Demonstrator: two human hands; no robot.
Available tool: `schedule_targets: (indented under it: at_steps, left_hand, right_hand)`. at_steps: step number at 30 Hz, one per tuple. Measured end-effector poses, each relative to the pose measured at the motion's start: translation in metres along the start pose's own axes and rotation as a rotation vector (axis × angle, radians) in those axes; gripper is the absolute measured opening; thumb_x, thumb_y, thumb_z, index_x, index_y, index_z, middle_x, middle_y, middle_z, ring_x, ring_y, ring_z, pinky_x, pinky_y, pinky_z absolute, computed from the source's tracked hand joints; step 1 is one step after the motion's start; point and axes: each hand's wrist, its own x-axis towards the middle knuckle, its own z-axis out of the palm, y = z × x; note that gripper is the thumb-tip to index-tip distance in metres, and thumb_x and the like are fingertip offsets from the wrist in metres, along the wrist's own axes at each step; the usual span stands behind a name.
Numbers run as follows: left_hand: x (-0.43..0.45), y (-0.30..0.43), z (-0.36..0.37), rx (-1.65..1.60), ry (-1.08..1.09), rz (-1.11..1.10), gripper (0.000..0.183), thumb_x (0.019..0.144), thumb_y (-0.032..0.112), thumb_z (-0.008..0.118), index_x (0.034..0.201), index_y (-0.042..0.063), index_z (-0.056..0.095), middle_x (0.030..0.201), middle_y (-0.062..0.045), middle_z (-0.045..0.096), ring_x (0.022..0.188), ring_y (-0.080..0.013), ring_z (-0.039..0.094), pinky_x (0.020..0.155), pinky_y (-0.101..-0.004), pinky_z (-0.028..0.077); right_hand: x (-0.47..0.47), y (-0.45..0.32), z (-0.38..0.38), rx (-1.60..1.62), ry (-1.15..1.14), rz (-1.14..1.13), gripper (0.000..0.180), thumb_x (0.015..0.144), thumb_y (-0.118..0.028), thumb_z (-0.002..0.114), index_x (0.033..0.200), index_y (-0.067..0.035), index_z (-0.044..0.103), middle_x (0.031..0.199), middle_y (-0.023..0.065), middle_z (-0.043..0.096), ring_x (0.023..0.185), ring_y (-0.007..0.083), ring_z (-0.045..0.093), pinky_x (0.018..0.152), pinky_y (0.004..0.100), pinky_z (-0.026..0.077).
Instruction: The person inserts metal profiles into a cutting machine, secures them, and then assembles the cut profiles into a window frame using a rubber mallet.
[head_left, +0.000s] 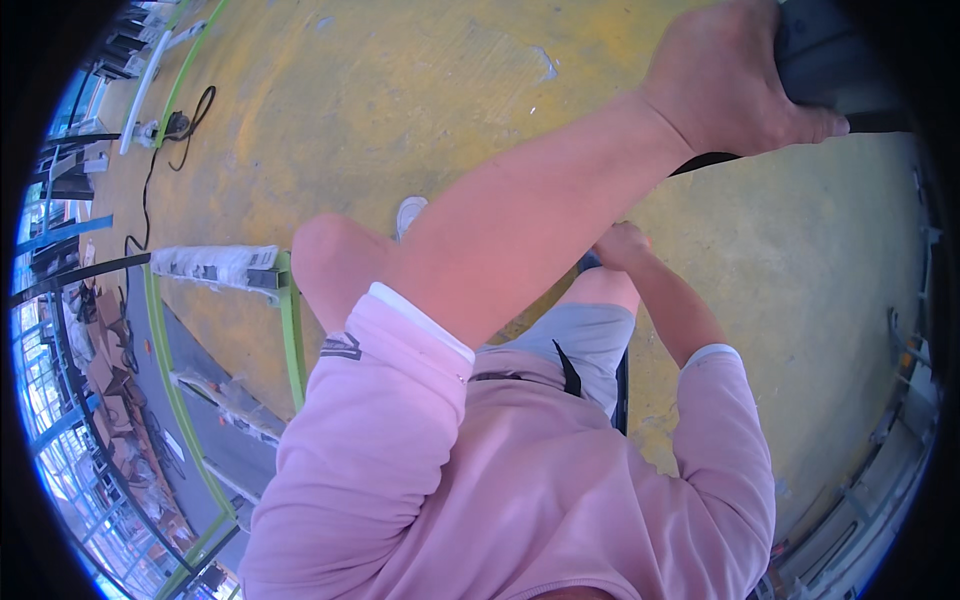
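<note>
My left arm reaches across to the upper right. There my left hand grips the edge of a dark, smooth panel or frame part, its thumb lying along the lower edge; its fingers are mostly hidden. A black strip shows beneath that wrist. Close to my right knee is my right hand, its fingers curled and partly covered by my left forearm. A small orange spot shows beside it. Whether it holds anything cannot be seen.
Left of my knee stands a green metal frame with a plastic-wrapped bar across it. A black cable runs over the yellow floor. Cardboard pieces lie at far left. Metal frames line the lower right edge.
</note>
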Motion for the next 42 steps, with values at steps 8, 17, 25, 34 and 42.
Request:
schedule_targets:
  at_steps: [8,17,25,34,42]
  left_hand:
    - [0.001,-0.007,-0.005,-0.043,-0.045,0.046,0.056,0.074,0.034,0.084,0.105,-0.005,0.057,0.092,-0.025,0.069,0.083,-0.0417,0.068,0.073,-0.0445,0.055]
    - [0.004,-0.001,-0.014,-0.131,-0.03,0.199,0.056,0.074,0.033,0.084,0.109,-0.003,0.059,0.091,-0.024,0.07,0.082,-0.0413,0.069,0.075,-0.0435,0.056]
    - [0.01,-0.005,-0.013,0.092,-0.342,-0.35,0.073,0.066,0.037,0.089,0.117,-0.001,0.053,0.1,-0.019,0.069,0.097,-0.0368,0.069,0.086,-0.0426,0.054]
    - [0.018,-0.006,-0.024,-0.027,-0.341,-0.339,0.061,0.072,0.038,0.089,0.108,0.0,0.058,0.093,-0.013,0.07,0.086,-0.0269,0.069,0.078,-0.0388,0.054]
    - [0.008,0.0,-0.01,-0.122,-0.38,-0.286,0.053,0.073,0.039,0.087,0.1,0.002,0.061,0.088,-0.015,0.069,0.08,-0.0333,0.069,0.072,-0.0418,0.053]
  right_hand:
    - [0.009,0.024,-0.008,-0.078,0.036,0.049,0.027,0.087,-0.016,0.061,0.111,-0.011,0.073,0.104,0.0094,0.075,0.098,0.0274,0.072,0.086,0.0412,0.058]
    - [0.0,0.06,-0.015,-0.172,-0.001,0.136,0.024,0.087,-0.024,0.061,0.101,-0.013,0.076,0.101,0.009,0.075,0.098,0.0269,0.072,0.083,0.0414,0.057]
    - [-0.127,0.022,-0.014,0.423,0.22,0.159,0.031,0.085,-0.043,0.068,0.096,-0.013,0.071,0.09,0.0138,0.072,0.087,0.0351,0.07,0.077,0.0466,0.055]
    - [-0.211,-0.057,-0.168,0.935,1.634,0.006,0.03,0.098,-0.026,0.063,0.105,-0.001,0.049,0.074,0.0117,0.06,0.054,0.0228,0.059,0.053,0.0352,0.047]
    - [-0.293,-0.098,-0.402,0.954,2.233,0.079,0.035,0.108,-0.041,0.042,0.099,-0.007,0.044,0.065,-0.001,0.045,0.041,0.0071,0.044,0.036,0.0237,0.04]
